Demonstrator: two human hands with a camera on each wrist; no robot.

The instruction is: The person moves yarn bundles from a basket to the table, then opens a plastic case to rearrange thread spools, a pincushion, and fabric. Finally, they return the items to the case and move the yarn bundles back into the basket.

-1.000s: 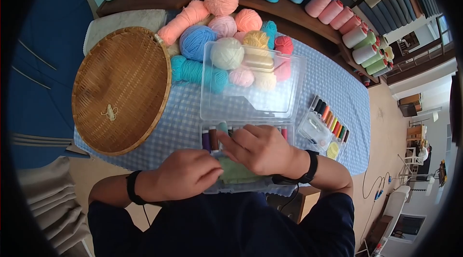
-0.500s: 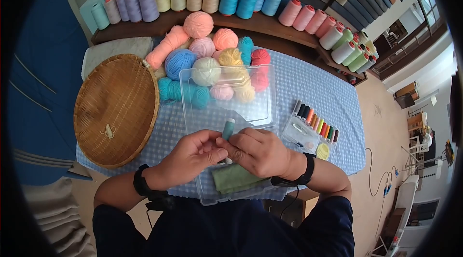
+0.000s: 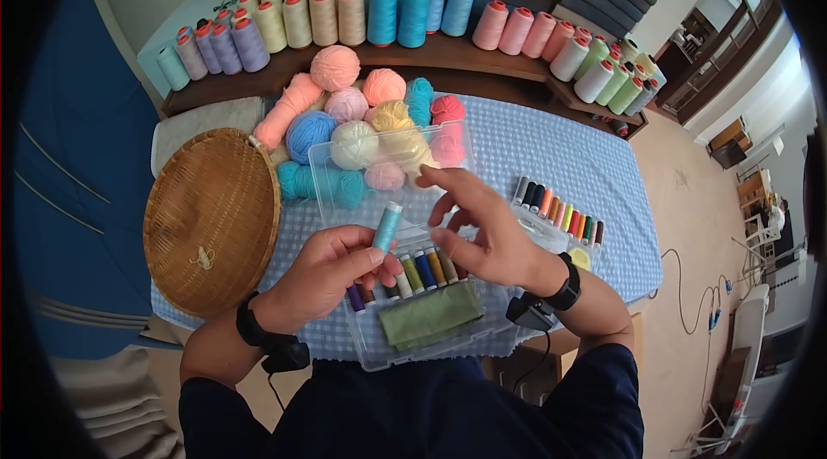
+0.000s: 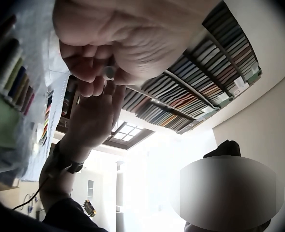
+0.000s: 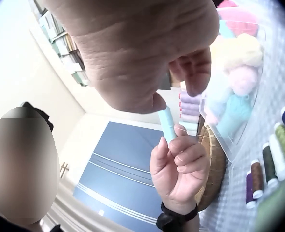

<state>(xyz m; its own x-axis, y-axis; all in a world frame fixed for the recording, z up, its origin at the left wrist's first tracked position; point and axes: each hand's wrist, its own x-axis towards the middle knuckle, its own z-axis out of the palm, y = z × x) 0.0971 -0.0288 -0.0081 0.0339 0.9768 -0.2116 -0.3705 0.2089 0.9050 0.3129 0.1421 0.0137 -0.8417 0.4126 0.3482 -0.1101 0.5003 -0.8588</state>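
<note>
My left hand pinches a light blue thread spool upright between thumb and fingers, its pale end up. To its right, my right hand is raised with the index finger stretched out and the thumb apart from it. In the right wrist view a fine thread shows beside the spool. Below both hands lies an open clear plastic box. It holds a row of thread spools, among them a blue spool, and a folded green cloth.
Balls of yarn are piled behind the raised clear lid. A round woven basket stands at the left. At the right lies a second case of small spools. Large thread cones line the shelf behind the checked tablecloth.
The light blue spool has come up out of the box row and is now in my left hand alone. My right hand has moved off it, up and to the right.
</note>
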